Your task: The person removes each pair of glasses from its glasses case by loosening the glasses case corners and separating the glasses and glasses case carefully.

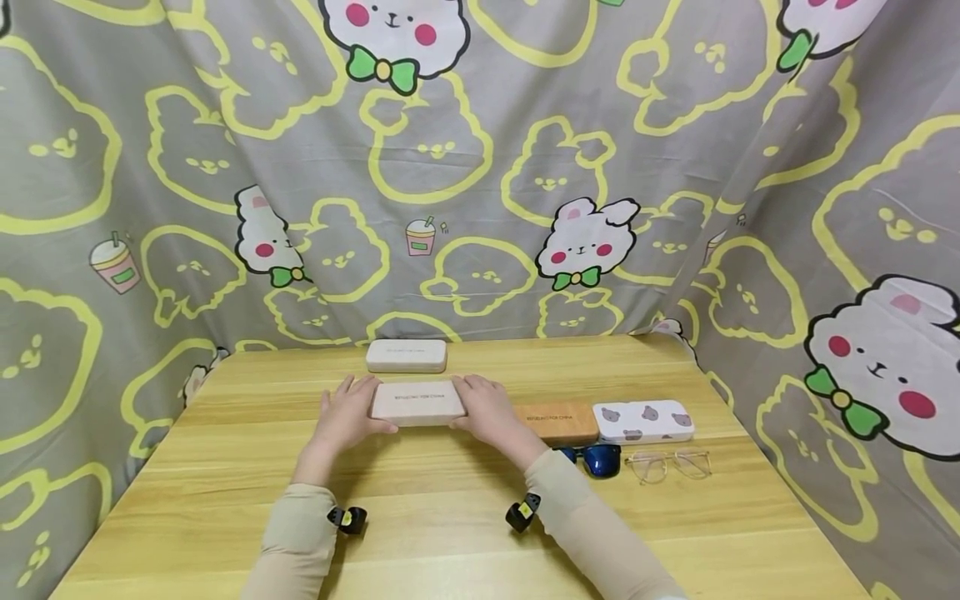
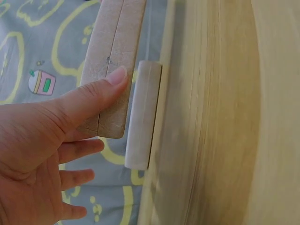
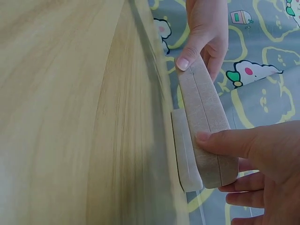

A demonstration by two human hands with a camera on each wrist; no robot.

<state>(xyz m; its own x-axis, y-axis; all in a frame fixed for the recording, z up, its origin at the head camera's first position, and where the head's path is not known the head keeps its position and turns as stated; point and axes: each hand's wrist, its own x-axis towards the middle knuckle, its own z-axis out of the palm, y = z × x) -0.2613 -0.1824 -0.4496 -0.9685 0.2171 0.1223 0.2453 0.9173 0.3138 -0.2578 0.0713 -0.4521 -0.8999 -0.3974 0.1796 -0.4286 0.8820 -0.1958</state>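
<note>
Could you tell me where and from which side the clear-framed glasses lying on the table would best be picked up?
Probably at the bridge of the clear-framed glasses, coming straight down from above. They lie flat on the table with the thin frame exposed and open space around them; the sunglasses sit just to their left. A light pinch there with the fingers should avoid touching the lenses.

The print on the lid of the beige case (image 1: 417, 403) held between both hands is too small to read, as is the lettering on the brown case (image 1: 557, 421) beside it. The right forearm hides one end of that brown case and part of the blue sunglasses (image 1: 596, 458) near the table's right edge. In the left wrist view, the held case's far end (image 2: 117, 18) runs off the top edge.
</note>
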